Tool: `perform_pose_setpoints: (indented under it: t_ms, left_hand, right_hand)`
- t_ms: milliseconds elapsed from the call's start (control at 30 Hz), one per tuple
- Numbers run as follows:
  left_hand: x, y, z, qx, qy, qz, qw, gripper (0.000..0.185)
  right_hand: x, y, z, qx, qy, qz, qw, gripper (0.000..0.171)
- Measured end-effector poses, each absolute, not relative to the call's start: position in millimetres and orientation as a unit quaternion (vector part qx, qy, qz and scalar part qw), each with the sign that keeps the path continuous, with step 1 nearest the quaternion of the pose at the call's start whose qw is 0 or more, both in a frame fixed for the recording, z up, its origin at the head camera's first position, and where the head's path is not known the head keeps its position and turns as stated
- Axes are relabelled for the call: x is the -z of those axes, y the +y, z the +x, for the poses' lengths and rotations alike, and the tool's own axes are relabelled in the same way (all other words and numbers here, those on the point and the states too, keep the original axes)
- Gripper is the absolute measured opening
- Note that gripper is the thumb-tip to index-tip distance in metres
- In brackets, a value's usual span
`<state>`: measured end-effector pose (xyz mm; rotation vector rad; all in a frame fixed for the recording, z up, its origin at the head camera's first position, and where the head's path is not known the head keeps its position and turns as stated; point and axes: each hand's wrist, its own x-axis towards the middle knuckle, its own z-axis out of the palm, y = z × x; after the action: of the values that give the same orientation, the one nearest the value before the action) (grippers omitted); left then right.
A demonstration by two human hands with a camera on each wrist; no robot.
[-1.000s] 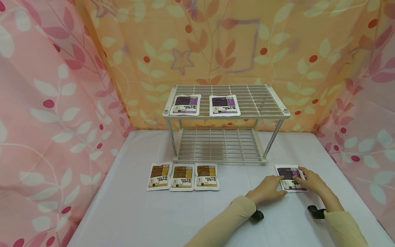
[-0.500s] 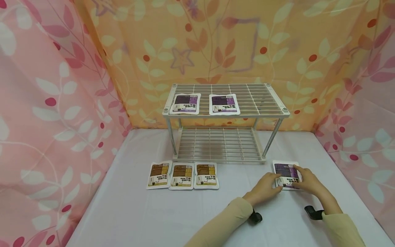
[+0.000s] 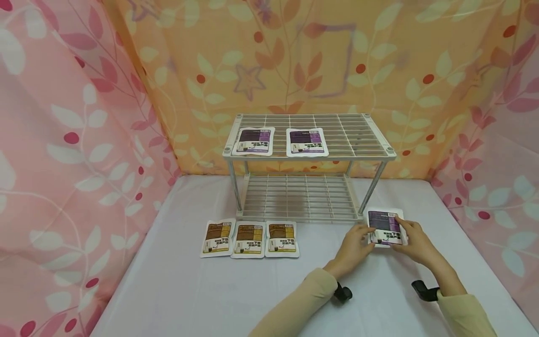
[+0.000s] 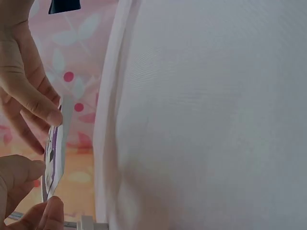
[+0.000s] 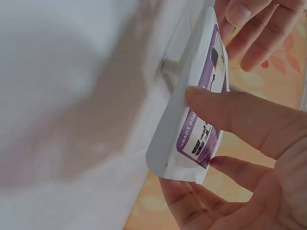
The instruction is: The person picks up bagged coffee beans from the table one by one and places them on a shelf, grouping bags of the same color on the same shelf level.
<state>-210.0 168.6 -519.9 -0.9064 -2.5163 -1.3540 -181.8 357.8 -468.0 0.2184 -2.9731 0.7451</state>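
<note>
Both hands held one purple pouch between them, lifted just off the white table beside the front right foot of the wire rack. The left hand pinched its left edge with thumb and curled fingers; the right hand gripped its right edge, thumb across the printed face. In the right wrist view the pouch stood tilted, its white border and purple label visible, with fingers on both faces. In the left wrist view it appeared edge-on, so its print could not be read.

Counts: three purple pouches in all, one in the fingers and two lying flat on the rack's top shelf, well beyond the fingertips; three brown pouches in a touching row on the table, well to the left of the left hand's fingers; one rack of two shelves.

The small text on every pouch was too fine to make out. Both forearms were cut off by the lower frame edge.
</note>
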Motion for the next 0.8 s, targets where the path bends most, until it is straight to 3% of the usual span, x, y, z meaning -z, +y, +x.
perform_pose_setpoints:
  t_ms: [333, 800]
  left_hand:
    - [515, 160, -206, 0.486, -0.819, -0.299, 0.065, 0.046]
    - [507, 152, -206, 0.542, -0.777, -0.299, 0.113, 0.056]
  right_hand:
    - [463, 348, -174, -0.243, -0.963, 0.082, 0.078, 0.083]
    - [464, 339, -170, -0.268, -0.946, 0.094, 0.158, 0.083]
